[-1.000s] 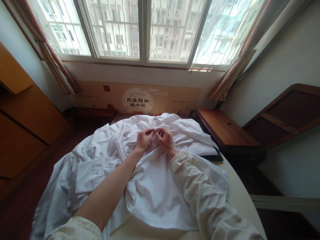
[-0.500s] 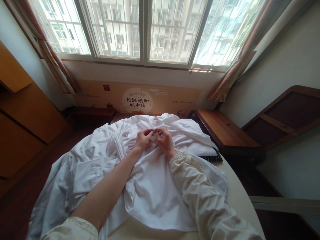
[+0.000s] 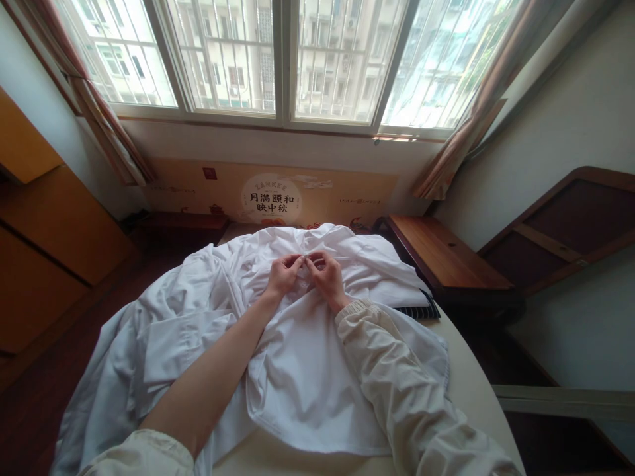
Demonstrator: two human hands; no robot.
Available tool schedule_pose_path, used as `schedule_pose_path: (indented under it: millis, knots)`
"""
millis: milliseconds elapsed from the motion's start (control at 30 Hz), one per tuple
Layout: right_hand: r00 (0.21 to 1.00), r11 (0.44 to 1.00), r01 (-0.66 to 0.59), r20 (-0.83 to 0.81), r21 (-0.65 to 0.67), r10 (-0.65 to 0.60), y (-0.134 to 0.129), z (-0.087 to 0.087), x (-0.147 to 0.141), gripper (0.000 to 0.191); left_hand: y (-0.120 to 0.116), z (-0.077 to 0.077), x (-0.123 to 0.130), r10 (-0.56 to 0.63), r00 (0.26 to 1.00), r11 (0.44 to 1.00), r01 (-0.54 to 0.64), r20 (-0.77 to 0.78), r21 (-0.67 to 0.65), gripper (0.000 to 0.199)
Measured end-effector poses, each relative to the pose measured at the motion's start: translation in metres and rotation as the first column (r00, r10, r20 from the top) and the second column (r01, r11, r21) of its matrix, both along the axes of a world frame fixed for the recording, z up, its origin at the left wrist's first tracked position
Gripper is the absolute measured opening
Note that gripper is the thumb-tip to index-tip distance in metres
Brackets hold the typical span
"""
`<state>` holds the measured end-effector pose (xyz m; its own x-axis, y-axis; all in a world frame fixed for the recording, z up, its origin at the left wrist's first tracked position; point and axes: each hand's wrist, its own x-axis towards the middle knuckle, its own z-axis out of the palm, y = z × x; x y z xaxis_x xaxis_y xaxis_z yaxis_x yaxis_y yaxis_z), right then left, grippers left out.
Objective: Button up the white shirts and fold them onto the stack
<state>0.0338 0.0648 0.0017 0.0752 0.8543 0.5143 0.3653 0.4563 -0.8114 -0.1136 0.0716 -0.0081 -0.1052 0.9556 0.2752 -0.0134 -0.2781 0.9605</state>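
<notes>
A large white garment [image 3: 312, 383] lies rumpled over the round table, its folds bunched on the left and its hem hanging near me. My left hand [image 3: 284, 273] pinches the cloth near the middle of the garment, thumb and forefinger pressed together. Facing it, my right hand [image 3: 325, 274] also pinches the cloth, and its fingertips meet those of the left. Whatever small part of the garment is between the fingertips is too small to make out. A dark striped cloth [image 3: 417, 311] shows from under the garment's right edge.
The cream tabletop [image 3: 479, 390] shows along the right and front. A wooden bench [image 3: 446, 254] stands at the back right, near a leaning framed panel [image 3: 560, 228]. Beyond the table are a printed board [image 3: 198, 178] and barred windows [image 3: 228, 59]. Orange cabinets [image 3: 54, 231] are on the left.
Both hands stay at the same spot on the garment; only their fingertips shift slightly. The view has moved a little.
</notes>
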Motion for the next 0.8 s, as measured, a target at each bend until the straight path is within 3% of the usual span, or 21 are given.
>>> schedule_pose_path:
  millis: [300, 633, 800]
  knots:
    - [0.999, 1.0, 0.018, 0.027, -0.003, -0.018, -0.001, 0.001, 0.001, 0.02, 0.003, -0.005, 0.0, -0.044, 0.999, 0.999, 0.044, -0.007, 0.025, 0.031]
    - [0.997, 0.999, 0.031, 0.075, 0.006, -0.032, -0.001, -0.001, 0.003, 0.022, -0.006, -0.001, 0.002, 0.083, 0.98, 0.986, -0.054, -0.182, 0.16, 0.023]
    - [0.995, 0.999, 0.013, 0.098, 0.039, -0.017, -0.002, -0.001, 0.003, 0.023, -0.007, 0.001, 0.001, 0.089, 0.98, 0.985, -0.06, -0.177, 0.162, 0.024]
